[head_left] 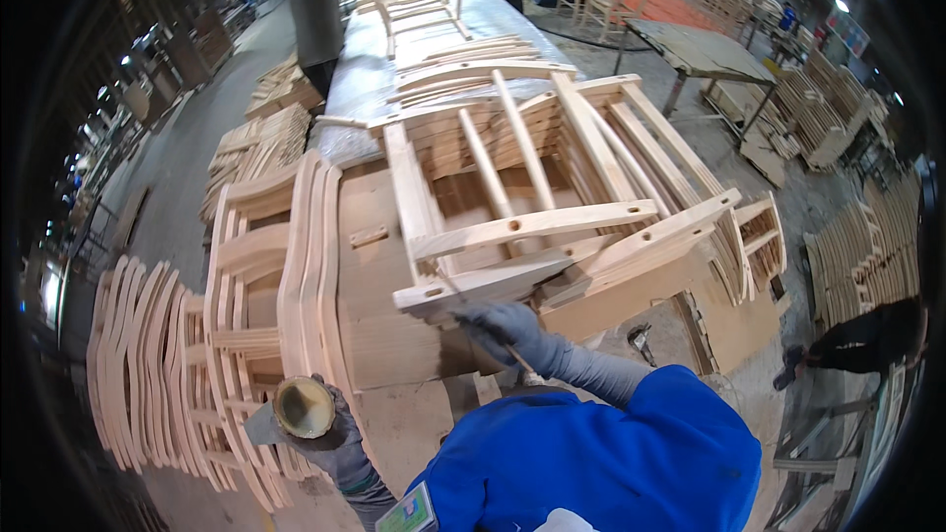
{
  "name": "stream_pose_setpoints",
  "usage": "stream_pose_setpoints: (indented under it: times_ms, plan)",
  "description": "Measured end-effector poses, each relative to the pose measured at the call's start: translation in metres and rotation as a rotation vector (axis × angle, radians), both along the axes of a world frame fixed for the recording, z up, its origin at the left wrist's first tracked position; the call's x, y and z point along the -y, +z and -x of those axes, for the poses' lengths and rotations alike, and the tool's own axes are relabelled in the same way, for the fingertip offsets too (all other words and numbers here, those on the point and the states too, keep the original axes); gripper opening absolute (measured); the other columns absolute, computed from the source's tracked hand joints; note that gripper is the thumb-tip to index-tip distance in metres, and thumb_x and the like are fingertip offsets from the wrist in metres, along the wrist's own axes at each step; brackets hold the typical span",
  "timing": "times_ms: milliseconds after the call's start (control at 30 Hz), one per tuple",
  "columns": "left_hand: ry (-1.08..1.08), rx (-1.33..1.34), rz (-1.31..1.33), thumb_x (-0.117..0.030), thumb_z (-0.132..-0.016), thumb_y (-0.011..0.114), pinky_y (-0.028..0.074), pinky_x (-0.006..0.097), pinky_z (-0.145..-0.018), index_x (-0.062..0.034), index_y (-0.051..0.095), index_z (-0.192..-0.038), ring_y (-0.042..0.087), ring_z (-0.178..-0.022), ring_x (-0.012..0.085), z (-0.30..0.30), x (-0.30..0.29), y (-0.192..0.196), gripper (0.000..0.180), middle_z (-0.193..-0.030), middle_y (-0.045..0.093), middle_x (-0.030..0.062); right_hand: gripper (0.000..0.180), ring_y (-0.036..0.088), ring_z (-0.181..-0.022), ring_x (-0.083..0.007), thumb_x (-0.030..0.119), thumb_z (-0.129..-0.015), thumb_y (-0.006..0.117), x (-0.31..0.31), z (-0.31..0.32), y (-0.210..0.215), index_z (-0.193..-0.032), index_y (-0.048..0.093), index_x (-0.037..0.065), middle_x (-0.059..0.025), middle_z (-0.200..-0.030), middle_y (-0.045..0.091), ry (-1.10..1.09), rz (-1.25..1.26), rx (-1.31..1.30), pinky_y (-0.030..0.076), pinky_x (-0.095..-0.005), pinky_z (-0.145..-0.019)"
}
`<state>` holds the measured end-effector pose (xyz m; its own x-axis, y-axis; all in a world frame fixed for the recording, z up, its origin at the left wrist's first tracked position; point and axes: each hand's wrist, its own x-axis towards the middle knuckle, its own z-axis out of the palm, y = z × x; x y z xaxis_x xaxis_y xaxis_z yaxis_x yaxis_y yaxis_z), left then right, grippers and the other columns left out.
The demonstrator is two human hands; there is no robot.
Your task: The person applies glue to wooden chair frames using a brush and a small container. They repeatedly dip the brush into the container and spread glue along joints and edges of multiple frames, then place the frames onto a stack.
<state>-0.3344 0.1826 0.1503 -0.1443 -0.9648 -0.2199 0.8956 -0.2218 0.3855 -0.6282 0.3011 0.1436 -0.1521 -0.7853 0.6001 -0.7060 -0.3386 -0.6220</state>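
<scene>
My left hand (340,445), in a grey glove, is wrapped round an open cup (304,408) of pale yellowish liquid, held low at the left. My right hand (512,333), also gloved in grey, grips a thin stick-like tool (521,360); its working tip is blurred, so I cannot tell whether it is a brush. That hand is at the near end of a light wooden frame (532,228) with mortise holes and round rungs. The frame rests at a tilt on a pile of similar frames on a cardboard-covered surface (389,335).
Curved-rail wooden frames (258,251) stand stacked at the left, beside curved slats (138,365). A small wooden block (369,235) lies on the cardboard. Beyond, a person in grey (317,15) works at a long covered table (360,89). A metal-legged table (705,51) stands far right.
</scene>
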Motion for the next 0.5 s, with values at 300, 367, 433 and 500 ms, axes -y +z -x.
stream_pose_setpoints:
  times_ms: [300,367,433,500]
  plan:
    - [-0.067,0.011,0.289,-0.042,-0.089,0.05,0.047,0.048,-0.088,-0.0118,0.048,-0.124,0.053,-0.108,0.0272,0.155,0.004,0.02,0.047,-0.12,0.054,0.0096,0.022,0.06,-0.09,-0.0134,0.0,-0.088,0.055,-0.068,0.185,0.006,-0.109,0.059,-0.002,-0.0094,-0.1,0.064,-0.687,0.233,0.198,0.047,-0.0237,-0.081]
    - [-0.086,-0.008,0.36,-0.044,-0.09,0.049,0.047,0.048,-0.086,-0.0122,0.048,-0.124,0.055,-0.105,0.0266,0.171,0.009,0.019,0.047,-0.119,0.055,0.0089,0.023,0.064,-0.09,-0.0195,0.0,-0.084,0.057,-0.084,0.217,0.005,-0.107,0.061,0.0,-0.0144,-0.101,0.065,-0.783,0.271,0.27,0.049,-0.0272,-0.077]
    - [-0.08,0.002,0.4,-0.047,-0.09,0.047,0.05,0.048,-0.081,-0.0122,0.048,-0.122,0.057,-0.099,0.0249,0.2,0.014,0.017,0.047,-0.115,0.056,0.0076,0.023,0.063,-0.091,-0.0186,0.002,-0.086,0.056,-0.112,0.271,-0.017,-0.109,0.06,0.0,-0.0145,-0.101,0.065,-0.959,0.291,-0.06,0.048,-0.0273,-0.079]
    - [-0.014,0.04,0.364,-0.047,-0.09,0.047,0.052,0.046,-0.078,-0.0124,0.048,-0.121,0.057,-0.099,0.024,0.219,0.028,0.006,0.047,-0.113,0.056,0.0072,0.024,0.063,-0.093,-0.0208,0.004,-0.087,0.056,-0.131,0.307,-0.031,-0.11,0.06,-0.001,-0.0157,-0.102,0.065,-0.934,0.342,0.123,0.047,-0.0288,-0.082]
